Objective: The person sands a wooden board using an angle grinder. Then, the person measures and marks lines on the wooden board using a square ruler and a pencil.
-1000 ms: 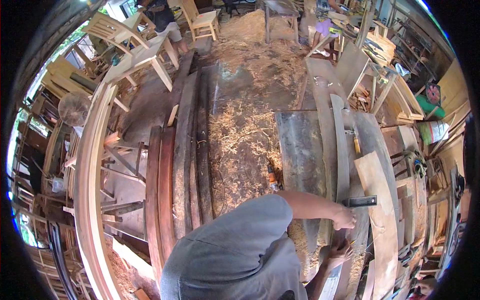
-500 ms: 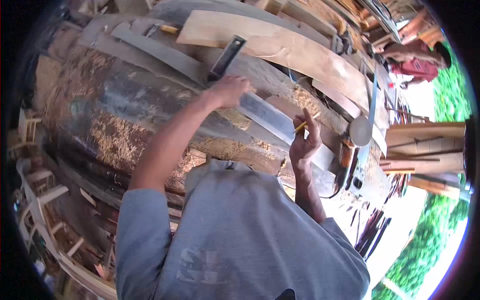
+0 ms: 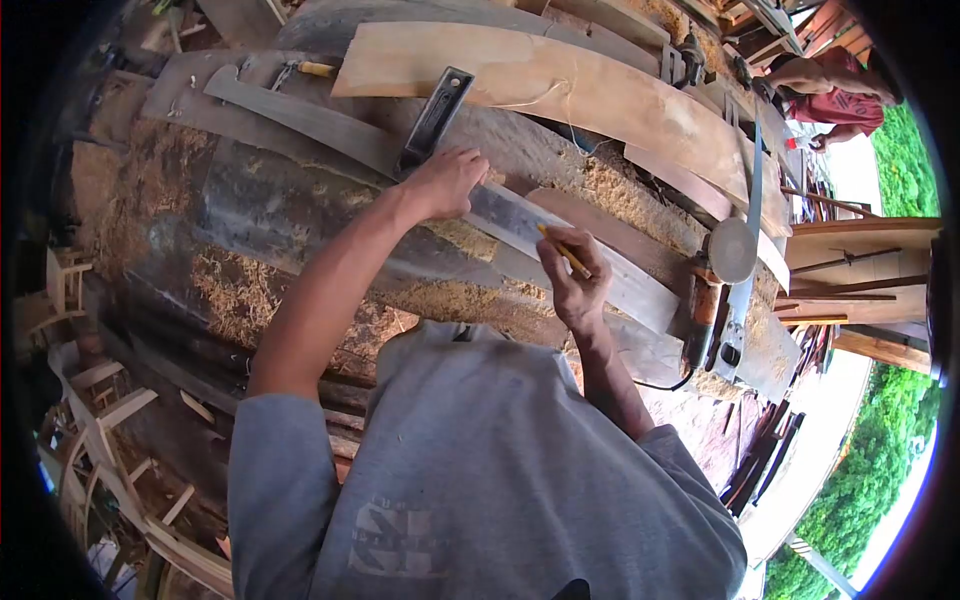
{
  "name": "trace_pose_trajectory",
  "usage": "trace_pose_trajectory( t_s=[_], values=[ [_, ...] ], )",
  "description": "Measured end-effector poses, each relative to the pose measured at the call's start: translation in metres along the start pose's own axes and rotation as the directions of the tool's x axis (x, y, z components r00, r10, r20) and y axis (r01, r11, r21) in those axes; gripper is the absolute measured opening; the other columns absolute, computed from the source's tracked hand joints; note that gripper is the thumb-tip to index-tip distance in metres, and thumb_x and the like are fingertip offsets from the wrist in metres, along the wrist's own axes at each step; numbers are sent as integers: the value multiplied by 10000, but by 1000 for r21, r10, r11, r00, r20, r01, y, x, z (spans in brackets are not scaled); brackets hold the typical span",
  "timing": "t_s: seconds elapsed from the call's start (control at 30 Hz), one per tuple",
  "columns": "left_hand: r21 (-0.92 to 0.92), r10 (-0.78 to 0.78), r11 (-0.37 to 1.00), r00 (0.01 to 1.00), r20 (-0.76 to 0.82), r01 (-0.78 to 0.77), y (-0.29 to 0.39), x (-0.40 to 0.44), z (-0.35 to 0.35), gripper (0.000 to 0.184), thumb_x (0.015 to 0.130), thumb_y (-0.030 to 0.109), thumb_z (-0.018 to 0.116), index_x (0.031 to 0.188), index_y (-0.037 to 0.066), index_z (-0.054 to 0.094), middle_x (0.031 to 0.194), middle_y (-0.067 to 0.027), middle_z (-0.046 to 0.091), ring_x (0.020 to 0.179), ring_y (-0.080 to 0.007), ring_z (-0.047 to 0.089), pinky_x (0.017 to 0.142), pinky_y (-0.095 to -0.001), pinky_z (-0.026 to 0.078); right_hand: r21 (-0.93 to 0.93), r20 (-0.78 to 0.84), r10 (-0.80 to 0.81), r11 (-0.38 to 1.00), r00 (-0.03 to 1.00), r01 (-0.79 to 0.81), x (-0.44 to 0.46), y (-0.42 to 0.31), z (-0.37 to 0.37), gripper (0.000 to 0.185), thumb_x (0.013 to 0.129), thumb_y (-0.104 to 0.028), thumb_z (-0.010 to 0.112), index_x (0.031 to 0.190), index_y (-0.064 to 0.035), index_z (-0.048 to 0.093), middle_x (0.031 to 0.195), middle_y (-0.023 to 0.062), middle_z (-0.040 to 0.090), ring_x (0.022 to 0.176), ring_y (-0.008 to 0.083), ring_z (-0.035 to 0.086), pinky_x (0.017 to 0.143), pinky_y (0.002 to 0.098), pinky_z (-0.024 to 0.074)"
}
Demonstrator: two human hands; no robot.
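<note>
My left hand (image 3: 450, 185) is closed over a try square (image 3: 435, 118), pressing it onto a long narrow wooden board (image 3: 300, 118). The square's dark stock sticks out beyond my fingers, and its metal blade (image 3: 512, 220) appears to run along the board toward my right hand. Between the fingers of my right hand (image 3: 580, 280) is a yellow pencil (image 3: 565, 250), held just over the board beside the blade. The fingers hide where blade and stock meet.
A wide curved plank (image 3: 520, 70) lies beyond the board. To the right rest a power tool with a round disc (image 3: 733, 250) and a handsaw (image 3: 757, 185). Sawdust (image 3: 240, 285) covers parts of the bench. Another person (image 3: 835, 95) is at the far right; wooden frames (image 3: 130, 405) stand left.
My right hand has moved left and closer to the blade, its raised finger now curled around the pencil. My left hand stays on the square. The view has shifted slightly.
</note>
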State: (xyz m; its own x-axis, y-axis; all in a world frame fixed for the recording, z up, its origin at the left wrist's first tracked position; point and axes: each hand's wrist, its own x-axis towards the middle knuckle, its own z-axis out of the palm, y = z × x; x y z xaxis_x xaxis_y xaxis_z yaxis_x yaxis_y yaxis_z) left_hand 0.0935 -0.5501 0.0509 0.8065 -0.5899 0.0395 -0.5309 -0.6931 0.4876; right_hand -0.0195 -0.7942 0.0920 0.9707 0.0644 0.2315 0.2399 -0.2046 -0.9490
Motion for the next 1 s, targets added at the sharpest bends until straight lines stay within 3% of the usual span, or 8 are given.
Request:
trace_pose_trajectory(
  t_s=[0.13,0.2,0.33,0.4,0.47,0.5,0.93,1.0],
  values=[
    [-100,-53,993,998,28,56,0,1,-2,287,669,-18,633,944,21,559,986,-145,591,1040,-371,575,912,-437,458,104,159,125,984,979,-143,5,18,17,108,947,-66,677,1004,0,615,882,91,710,819,113,652,708,287,532],
    [-150,-30,988,999,15,32,-1,-1,-3,310,659,-17,658,947,30,554,979,-140,597,1034,-370,579,907,-443,453,-13,266,195,980,944,-199,13,20,34,140,929,-84,689,971,-6,581,868,117,707,827,139,681,713,311,545],
    [-104,6,995,1000,-20,-8,-4,-10,0,360,655,-17,700,985,43,569,1050,-126,610,1095,-349,574,940,-448,439,-34,332,127,992,935,-123,28,45,57,124,894,-37,675,991,-9,603,874,134,704,807,176,693,717,329,553],
    [-95,71,992,985,-159,-87,-3,-20,5,413,679,-22,724,1060,68,593,1136,-97,611,1174,-324,552,982,-452,420,-21,342,152,988,927,-155,30,51,58,156,850,1,691,988,-14,618,887,139,697,788,212,700,717,339,556],
    [-127,39,990,986,-164,-61,-2,-28,9,433,691,-31,728,1090,75,597,1162,-81,605,1197,-316,539,1000,-453,410,-73,291,-181,975,939,211,32,52,61,196,808,35,709,977,-15,623,888,147,680,762,267,697,703,353,554],
    [-157,20,986,983,-182,-49,-2,-29,10,453,704,-39,731,1120,83,602,1188,-66,599,1220,-307,526,1017,-454,401,-53,252,-227,967,941,248,32,54,62,219,781,55,720,965,-15,625,884,150,672,754,300,687,687,362,550],
    [-157,-15,988,992,-126,-5,-3,-28,16,444,745,4,722,1165,84,604,1231,-64,596,1236,-297,517,1018,-460,391,-85,320,-27,995,947,57,21,54,50,213,819,48,710,988,-1,590,909,157,680,777,267,703,696,347,549],
    [-197,-35,980,985,-167,2,0,-27,15,449,714,-68,714,1103,94,560,1118,-65,584,1173,-287,536,987,-435,369,-108,307,161,985,938,-134,20,48,48,195,827,50,703,973,2,582,913,155,674,800,233,705,704,335,551]
  ],
)
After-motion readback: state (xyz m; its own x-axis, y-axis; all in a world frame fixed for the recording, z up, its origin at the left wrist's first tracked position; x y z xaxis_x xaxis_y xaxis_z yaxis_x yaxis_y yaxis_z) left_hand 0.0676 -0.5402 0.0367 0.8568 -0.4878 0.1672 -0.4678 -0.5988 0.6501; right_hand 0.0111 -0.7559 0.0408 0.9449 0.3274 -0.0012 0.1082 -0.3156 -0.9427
